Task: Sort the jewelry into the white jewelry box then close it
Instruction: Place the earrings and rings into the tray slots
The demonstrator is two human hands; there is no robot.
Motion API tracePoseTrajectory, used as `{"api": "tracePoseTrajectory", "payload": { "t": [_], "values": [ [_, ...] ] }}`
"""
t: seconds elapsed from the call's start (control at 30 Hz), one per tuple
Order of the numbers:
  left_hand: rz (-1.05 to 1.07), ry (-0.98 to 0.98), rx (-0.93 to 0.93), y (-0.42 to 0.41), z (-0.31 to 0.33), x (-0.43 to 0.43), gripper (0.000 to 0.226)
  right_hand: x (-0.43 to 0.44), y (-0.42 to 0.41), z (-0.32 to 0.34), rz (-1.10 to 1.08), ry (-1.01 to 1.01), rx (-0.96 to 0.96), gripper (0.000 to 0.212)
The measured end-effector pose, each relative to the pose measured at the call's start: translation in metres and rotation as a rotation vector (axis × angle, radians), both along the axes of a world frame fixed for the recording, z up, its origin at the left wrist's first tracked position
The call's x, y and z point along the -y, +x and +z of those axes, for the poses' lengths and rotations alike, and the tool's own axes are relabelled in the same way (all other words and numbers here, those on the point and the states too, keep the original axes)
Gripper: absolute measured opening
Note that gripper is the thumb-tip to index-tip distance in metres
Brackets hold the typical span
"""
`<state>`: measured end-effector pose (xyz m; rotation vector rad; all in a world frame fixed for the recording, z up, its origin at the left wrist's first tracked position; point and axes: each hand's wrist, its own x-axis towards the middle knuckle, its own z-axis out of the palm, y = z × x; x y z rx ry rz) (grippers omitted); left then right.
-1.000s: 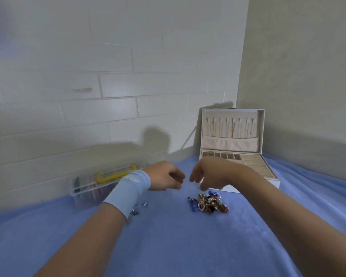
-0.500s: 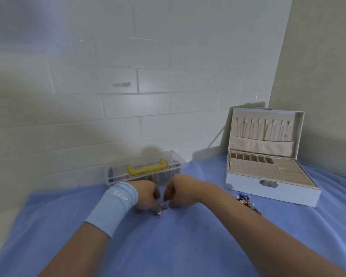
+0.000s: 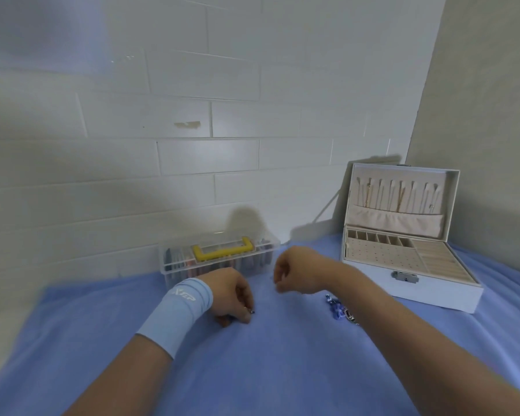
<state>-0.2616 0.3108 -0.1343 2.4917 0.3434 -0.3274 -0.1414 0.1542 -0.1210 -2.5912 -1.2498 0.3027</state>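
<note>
**A:** While the left hand [image 3: 231,298] is pinching a small piece [image 3: 250,311] against the blue cloth [image 3: 282,370], where is the rest lying?

**B:** The pile [image 3: 338,309] is lying just beside the right forearm. The box [image 3: 433,291] is standing open, well apart on the right.

**A:** And the right hand [image 3: 297,273]?

**B:** Its grip is curling tight above the cloth. I cannot tell whether it is holding anything.

**A:** Advice?

**B:** I am suggesting keeping that pinch firm, lifting the piece straight up and carrying it low toward the box's small compartments.
</note>
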Motion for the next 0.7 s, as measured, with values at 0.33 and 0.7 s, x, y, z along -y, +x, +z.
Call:
{"api": "tracePoseTrajectory", "payload": {
  "t": [0.33,0.7],
  "values": [
    [-0.107,-0.005,0.013,0.012,0.007,0.007,0.008,0.0,0.018,0.006,-0.103,0.005,0.07,0.022],
    [-0.094,-0.067,0.21,0.027,0.026,0.0,0.012,-0.02,0.03,-0.023,-0.122,0.083,0.075,0.011]
  ]
}}
